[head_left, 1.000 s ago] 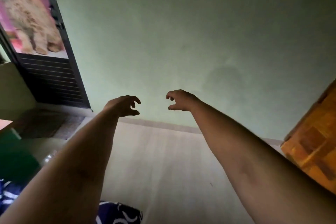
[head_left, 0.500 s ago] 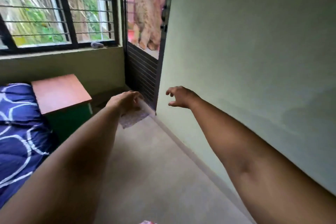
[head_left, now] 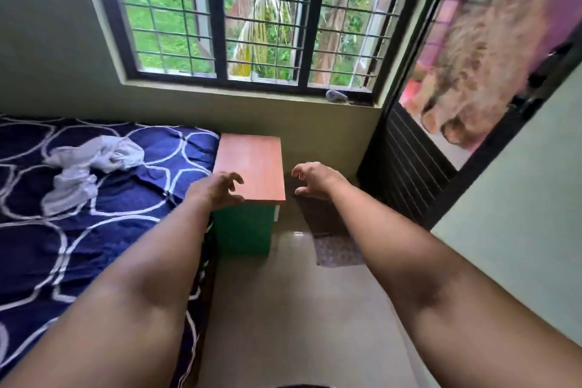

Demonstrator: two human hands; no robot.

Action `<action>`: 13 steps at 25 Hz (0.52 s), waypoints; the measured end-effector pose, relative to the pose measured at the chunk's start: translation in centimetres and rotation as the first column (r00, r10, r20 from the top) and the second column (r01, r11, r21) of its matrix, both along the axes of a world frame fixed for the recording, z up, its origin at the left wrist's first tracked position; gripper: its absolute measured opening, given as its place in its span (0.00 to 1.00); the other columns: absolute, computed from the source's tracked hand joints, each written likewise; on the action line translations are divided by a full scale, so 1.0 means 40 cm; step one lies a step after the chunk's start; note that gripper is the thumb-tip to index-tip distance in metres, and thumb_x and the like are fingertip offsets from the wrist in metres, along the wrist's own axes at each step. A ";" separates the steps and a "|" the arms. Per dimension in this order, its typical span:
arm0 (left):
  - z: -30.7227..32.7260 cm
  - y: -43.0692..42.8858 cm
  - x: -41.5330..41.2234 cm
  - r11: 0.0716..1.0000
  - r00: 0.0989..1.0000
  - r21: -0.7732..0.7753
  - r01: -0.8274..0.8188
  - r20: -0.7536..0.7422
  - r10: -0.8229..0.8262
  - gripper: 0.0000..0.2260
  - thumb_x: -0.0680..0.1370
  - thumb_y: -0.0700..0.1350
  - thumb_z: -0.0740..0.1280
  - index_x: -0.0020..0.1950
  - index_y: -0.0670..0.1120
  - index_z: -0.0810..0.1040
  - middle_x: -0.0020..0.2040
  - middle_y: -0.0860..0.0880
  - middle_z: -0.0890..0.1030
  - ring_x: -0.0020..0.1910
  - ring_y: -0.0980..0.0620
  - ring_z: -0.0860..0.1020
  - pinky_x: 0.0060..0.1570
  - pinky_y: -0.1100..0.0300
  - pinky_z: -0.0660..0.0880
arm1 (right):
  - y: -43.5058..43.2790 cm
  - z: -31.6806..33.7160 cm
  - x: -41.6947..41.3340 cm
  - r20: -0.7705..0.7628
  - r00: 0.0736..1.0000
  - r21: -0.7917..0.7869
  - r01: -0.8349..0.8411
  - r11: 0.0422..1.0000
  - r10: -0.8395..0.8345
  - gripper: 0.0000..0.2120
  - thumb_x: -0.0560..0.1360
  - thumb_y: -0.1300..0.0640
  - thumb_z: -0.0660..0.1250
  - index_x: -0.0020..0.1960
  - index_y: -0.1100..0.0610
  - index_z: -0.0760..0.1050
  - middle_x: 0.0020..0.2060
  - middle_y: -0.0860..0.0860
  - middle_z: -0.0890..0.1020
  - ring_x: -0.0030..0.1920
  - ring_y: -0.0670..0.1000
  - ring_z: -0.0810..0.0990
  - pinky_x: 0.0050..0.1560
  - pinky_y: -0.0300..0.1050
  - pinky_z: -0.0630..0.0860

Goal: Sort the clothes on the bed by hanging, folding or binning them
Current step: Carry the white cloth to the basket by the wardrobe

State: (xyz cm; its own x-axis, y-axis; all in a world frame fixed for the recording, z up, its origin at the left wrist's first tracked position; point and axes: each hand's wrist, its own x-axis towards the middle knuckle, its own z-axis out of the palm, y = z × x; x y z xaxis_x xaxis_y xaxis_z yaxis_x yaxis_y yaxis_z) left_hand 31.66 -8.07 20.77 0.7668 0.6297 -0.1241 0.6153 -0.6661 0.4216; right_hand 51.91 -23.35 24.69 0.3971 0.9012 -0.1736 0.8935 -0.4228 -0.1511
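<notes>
A crumpled white garment (head_left: pixel 89 165) lies on the bed (head_left: pixel 63 239), which has a dark blue sheet with white ring patterns, at the left. My left hand (head_left: pixel 217 189) hovers over the bed's right edge and the near corner of a bedside table, fingers curled and apart, holding nothing. My right hand (head_left: pixel 315 179) is stretched out just right of that table, over the floor, also empty with fingers spread. Both hands are well to the right of the white garment.
A small table (head_left: pixel 252 164) with a reddish-brown top and green sides stands between bed and wall. Behind it is a barred window (head_left: pixel 252 16). A dark door (head_left: pixel 419 173) with a printed curtain stands at the right. A doormat (head_left: pixel 337 249) lies on the beige floor.
My view has swung left from the plain wall and door to the window, table and bed. The white garment has come into sight. Both arms stay outstretched and empty.
</notes>
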 end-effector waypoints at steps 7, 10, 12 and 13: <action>-0.098 0.398 -0.021 0.896 0.889 0.012 -0.444 -0.120 0.442 0.20 0.71 0.58 0.70 0.63 0.60 0.73 0.56 0.57 0.79 0.57 0.53 0.77 0.56 0.56 0.74 | 0.610 -0.096 0.131 -0.001 0.926 -0.023 -0.377 0.926 0.377 0.22 0.75 0.53 0.68 0.67 0.55 0.69 0.61 0.53 0.76 0.61 0.55 0.74 0.59 0.44 0.69; -0.155 0.533 -0.019 0.798 0.790 0.009 -0.603 -0.132 0.599 0.20 0.70 0.57 0.71 0.62 0.58 0.74 0.56 0.55 0.79 0.57 0.51 0.78 0.57 0.54 0.74 | 0.843 -0.120 0.175 0.053 0.849 -0.044 -0.523 0.851 0.525 0.21 0.75 0.54 0.67 0.66 0.55 0.70 0.62 0.54 0.76 0.61 0.56 0.75 0.55 0.44 0.70; -0.178 0.618 -0.011 0.715 0.708 -0.006 -0.699 -0.148 0.691 0.20 0.71 0.56 0.71 0.61 0.57 0.75 0.54 0.54 0.79 0.56 0.50 0.78 0.57 0.54 0.75 | 1.003 -0.126 0.194 0.069 0.799 -0.062 -0.595 0.802 0.598 0.18 0.74 0.55 0.65 0.63 0.55 0.72 0.60 0.55 0.77 0.60 0.57 0.75 0.51 0.45 0.71; -0.186 0.658 -0.007 0.676 0.669 -0.011 -0.737 -0.154 0.727 0.20 0.71 0.56 0.71 0.62 0.57 0.75 0.54 0.53 0.79 0.56 0.50 0.78 0.57 0.54 0.75 | 1.077 -0.136 0.197 0.058 0.787 -0.062 -0.611 0.790 0.614 0.16 0.74 0.56 0.64 0.61 0.56 0.73 0.59 0.55 0.77 0.59 0.57 0.76 0.49 0.45 0.71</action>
